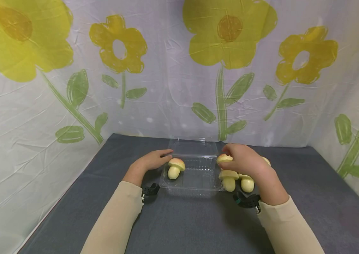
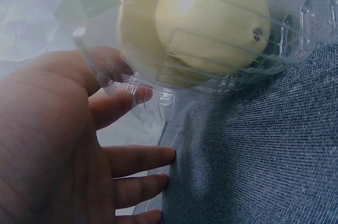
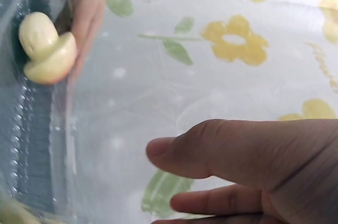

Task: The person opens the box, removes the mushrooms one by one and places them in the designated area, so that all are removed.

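Observation:
A clear plastic box sits on the dark cloth with its hinged lid raised at the back. One toy mushroom with a pale stem and pinkish-yellow cap lies in the box's left end. My left hand pinches the box's left rim between thumb and index finger; its other fingers stretch out below. Over a group of several mushrooms beside the box's right end is my right hand. A gap shows between its thumb and fingers, with nothing held. It partly hides the rear mushrooms.
Dark grey cloth covers the table. A white curtain with yellow flowers hangs behind and along the sides. Black straps with small devices sit on both wrists.

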`<state>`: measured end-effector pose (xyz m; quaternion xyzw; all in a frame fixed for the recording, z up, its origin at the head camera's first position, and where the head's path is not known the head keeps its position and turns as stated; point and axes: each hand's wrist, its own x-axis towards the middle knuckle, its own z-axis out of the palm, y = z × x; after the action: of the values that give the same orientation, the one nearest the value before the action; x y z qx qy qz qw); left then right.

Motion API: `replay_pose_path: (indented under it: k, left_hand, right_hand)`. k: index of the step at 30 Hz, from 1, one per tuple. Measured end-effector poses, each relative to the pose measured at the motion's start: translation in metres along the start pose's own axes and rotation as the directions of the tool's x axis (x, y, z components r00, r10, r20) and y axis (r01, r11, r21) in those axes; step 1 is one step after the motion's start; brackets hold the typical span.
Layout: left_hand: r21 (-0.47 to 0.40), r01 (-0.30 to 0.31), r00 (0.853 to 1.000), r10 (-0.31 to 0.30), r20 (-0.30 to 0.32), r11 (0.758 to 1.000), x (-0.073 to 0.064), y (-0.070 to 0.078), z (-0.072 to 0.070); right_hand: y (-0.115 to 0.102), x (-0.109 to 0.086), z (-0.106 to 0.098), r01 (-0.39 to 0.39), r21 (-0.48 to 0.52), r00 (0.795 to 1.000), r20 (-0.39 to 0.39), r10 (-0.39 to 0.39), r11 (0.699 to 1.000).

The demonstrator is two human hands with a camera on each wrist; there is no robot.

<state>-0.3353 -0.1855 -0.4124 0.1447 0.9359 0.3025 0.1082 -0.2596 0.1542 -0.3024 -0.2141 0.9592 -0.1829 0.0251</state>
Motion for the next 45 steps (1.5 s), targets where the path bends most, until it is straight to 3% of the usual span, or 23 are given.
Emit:
replay_pose_path:
  k: [12, 23, 39, 45]
  left_hand:
    - [0.0, 0.005, 1.0, -0.005, -0.004, 1.0, 0.002, -0.002, 0.001]
    - [0.009, -0.001, 1.0, 0.001, 0.004, 1.0, 0.001, -0.001, 0.0]
    - [-0.004, -0.02, 1.0, 0.02, 0.006, 1.0, -0.001, 0.0, -0.002]
    - [-0.007, -0.021, 1.0, 0.021, 0.007, 1.0, -0.001, 0.0, -0.002]
  right_hand:
    - [-0.021, 0.018, 0.029, 0.072, -0.034, 0.996, -0.041, -0.074, 0.997]
    - [-0.031, 0.031, 0.059, 0.151, -0.095, 0.981, -0.107, -0.161, 0.984]
    - [-0.045, 0.041, 0.093, 0.188, -0.124, 0.981, -0.025, -0.192, 0.974]
    - [-0.045, 0.042, 0.105, 0.22, -0.14, 0.973, -0.039, -0.227, 0.965]
